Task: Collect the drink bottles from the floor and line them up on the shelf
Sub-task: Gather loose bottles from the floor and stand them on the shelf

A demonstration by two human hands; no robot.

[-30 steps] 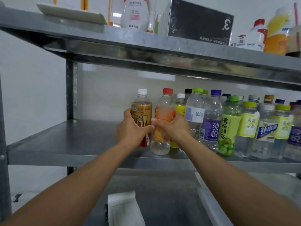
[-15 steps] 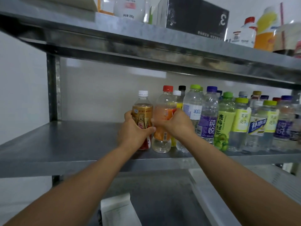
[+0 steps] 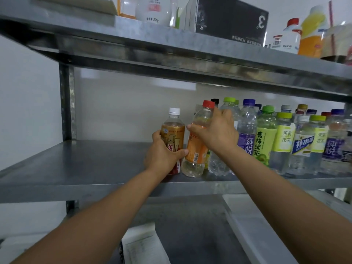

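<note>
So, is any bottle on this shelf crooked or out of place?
Yes: the red-capped orange-label bottle leans with its cap toward the row on its right, gripped by the right hand. The white-capped bottle in the left hand stands upright.

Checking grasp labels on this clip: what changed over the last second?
The right hand slid up the red-capped orange bottle, from its label to the clear upper part, and the bottle now leans more, cap to the right. Nothing was let go. The left hand still grips the white-capped brown bottle on the shelf. The row of bottles stands as before.
</note>
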